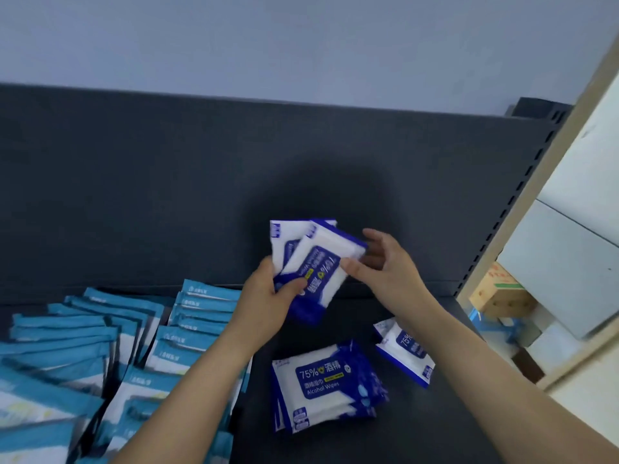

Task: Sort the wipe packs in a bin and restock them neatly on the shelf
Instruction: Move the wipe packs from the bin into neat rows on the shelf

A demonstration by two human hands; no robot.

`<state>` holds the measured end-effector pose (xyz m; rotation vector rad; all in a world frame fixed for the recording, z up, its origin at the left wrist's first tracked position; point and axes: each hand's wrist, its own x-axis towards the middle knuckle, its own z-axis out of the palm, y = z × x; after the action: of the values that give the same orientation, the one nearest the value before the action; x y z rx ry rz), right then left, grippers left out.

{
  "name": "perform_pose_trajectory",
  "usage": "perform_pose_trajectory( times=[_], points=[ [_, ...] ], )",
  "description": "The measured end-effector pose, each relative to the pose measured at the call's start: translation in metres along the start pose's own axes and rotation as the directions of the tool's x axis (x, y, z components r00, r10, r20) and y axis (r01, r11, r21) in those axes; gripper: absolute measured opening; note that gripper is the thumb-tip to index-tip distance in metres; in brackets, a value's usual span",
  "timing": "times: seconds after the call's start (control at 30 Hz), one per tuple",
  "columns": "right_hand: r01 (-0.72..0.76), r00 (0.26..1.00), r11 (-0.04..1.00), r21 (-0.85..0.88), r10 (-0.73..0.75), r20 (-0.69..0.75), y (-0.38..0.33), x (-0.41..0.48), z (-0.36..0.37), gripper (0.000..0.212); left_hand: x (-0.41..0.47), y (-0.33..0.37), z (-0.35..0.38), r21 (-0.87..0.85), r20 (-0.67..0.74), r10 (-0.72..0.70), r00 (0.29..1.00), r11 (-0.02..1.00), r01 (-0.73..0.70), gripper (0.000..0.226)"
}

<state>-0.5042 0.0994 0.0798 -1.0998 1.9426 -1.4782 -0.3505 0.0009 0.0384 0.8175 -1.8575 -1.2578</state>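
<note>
- The left hand [268, 296] is gripping two blue-and-white wipe packs [315, 262] in the middle, thumb pressing on the front one.
- The right hand [385, 266] is hanging open, its thumb touching that pack's edge.
- A pile of blue packs [325, 386] is lying on the dark shelf [435, 423] at 6 o'clock, and a lone pack [407, 349] at 4 o'clock.
- Teal packs [100, 346] are lying in rows at 8 o'clock.

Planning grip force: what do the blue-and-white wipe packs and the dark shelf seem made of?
The blue-and-white alcohol wipe packs look like soft plastic film, faintly glossy: sealed edges, puffy middles. The dark grey shelf looks like matte painted metal, likely: flat panel, slotted upright.
</note>
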Motion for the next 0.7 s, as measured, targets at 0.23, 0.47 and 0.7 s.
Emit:
perform_pose_trajectory(
  times=[0.23, 0.47, 0.7],
  points=[
    [-0.09, 0.968, 0.995, 0.044, 0.077, 0.241, 0.01, -0.017, 0.034, 0.033, -0.02, 0.006, 0.012, -0.197, 0.179, -0.169, 0.969, 0.959, 0.204, 0.029],
    [0.279, 0.94, 0.659, -0.698, -0.041, 0.338, 0.019, 0.019, 0.027, 0.05, -0.029, -0.019, -0.012, 0.557, 0.259, -0.276, 0.926, 0.825, 0.091, 0.069],
    [0.526, 0.809, 0.311, -0.791, 0.104, 0.579, 0.046, 0.044, 0.061, 0.055, -0.045, -0.026, -0.019, 0.628, 0.303, -0.189, 0.934, 0.777, -0.046, 0.065]
  ],
)
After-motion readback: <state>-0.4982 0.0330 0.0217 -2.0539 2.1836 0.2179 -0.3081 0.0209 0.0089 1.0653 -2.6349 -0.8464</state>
